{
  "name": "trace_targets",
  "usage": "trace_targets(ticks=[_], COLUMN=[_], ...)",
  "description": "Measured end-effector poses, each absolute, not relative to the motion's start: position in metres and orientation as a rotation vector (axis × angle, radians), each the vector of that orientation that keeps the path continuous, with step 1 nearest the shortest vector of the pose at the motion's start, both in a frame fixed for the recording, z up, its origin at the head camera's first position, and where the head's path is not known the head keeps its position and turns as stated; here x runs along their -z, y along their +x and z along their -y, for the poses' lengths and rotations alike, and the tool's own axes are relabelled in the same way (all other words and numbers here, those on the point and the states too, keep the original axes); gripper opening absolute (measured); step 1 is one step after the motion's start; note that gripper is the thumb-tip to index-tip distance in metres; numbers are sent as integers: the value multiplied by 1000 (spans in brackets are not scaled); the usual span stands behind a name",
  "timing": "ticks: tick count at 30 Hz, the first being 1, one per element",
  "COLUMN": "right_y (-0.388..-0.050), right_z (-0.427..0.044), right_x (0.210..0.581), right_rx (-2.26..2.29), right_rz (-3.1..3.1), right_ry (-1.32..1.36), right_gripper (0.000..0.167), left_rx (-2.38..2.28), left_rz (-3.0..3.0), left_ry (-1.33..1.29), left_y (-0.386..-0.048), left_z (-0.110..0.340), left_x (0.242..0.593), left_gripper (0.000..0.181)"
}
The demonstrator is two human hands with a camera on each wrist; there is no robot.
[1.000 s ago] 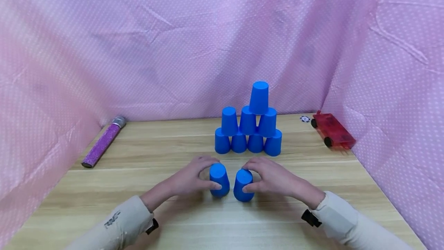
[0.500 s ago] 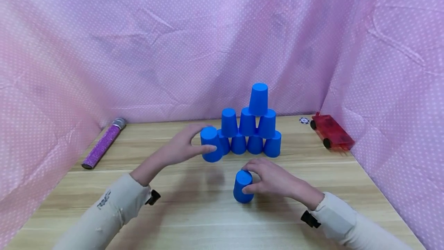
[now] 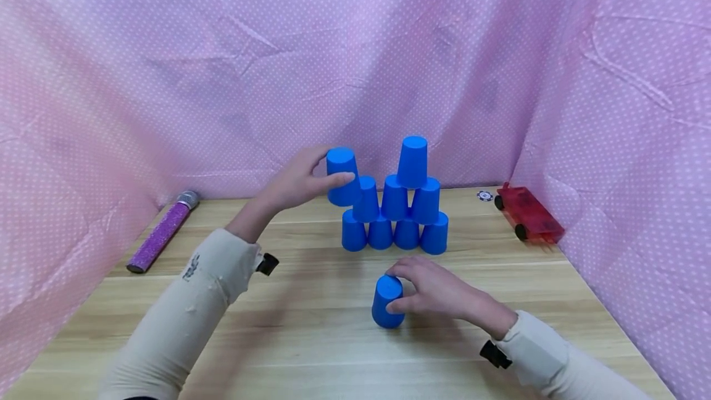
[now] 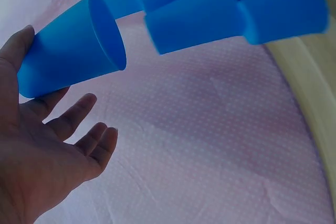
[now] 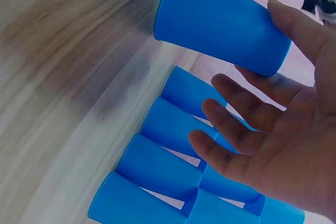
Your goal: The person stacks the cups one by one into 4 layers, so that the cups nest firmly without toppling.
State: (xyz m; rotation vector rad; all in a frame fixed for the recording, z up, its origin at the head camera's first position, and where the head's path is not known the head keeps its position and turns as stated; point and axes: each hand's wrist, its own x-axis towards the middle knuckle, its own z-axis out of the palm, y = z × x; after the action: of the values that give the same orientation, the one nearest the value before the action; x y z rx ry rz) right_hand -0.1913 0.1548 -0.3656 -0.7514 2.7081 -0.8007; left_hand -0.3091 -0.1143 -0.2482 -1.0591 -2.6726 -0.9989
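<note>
In my left hand [image 3: 300, 179] is a blue plastic cup [image 3: 345, 194], mouth down, pinched between thumb and fingers. It is raised beside the upper left of a cup stack, overlapping the left middle-row cup [image 3: 367, 201] in the head view. The left wrist view shows the held cup [image 4: 68, 51] apart from the table, the other fingers spread. My right hand [image 3: 436, 289] pinches a second upside-down blue cup [image 3: 387, 301] on the table in front of the stack. The stack has a bottom row of several cups, three above, and one top cup [image 3: 413, 162] on the right side.
A purple glitter microphone [image 3: 161, 236] lies on the left of the wooden table [image 3: 311, 350]. At the right are a red toy car [image 3: 531, 215] and a poker chip [image 3: 485, 195]. A pink dotted cloth [image 3: 278, 79] hangs behind and at both sides.
My left hand has lifted its cup off the table, moving it forward and up to the stack's upper left. My right hand and its cup have stayed in place.
</note>
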Motion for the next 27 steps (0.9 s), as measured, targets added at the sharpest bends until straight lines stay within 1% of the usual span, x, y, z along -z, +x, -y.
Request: trace_targets(ticks=[2,4,11,24,27], right_y=[-191,-191,-191,-189,-188], right_z=[-155,-155,-155,-154,-154], right_x=[366,366,367,366,365], right_rx=[799,798,795,769,763], right_rz=[-2707,-2708,-2721,-2731,-2732], right_ry=[-746,-743,-750,-738,-727], right_gripper=[53,54,54,55,56], left_rx=[1027,1035,1020,1073,1100], left_rz=[2648,2646,2738,2772,2782], left_ry=[-1074,-1060,-931,-897,-896], left_y=[-314,-319,-328,-345,-346], left_z=[108,102,83,54,50], left_x=[244,240,235,244,246], left_gripper=[37,39,66,72,70])
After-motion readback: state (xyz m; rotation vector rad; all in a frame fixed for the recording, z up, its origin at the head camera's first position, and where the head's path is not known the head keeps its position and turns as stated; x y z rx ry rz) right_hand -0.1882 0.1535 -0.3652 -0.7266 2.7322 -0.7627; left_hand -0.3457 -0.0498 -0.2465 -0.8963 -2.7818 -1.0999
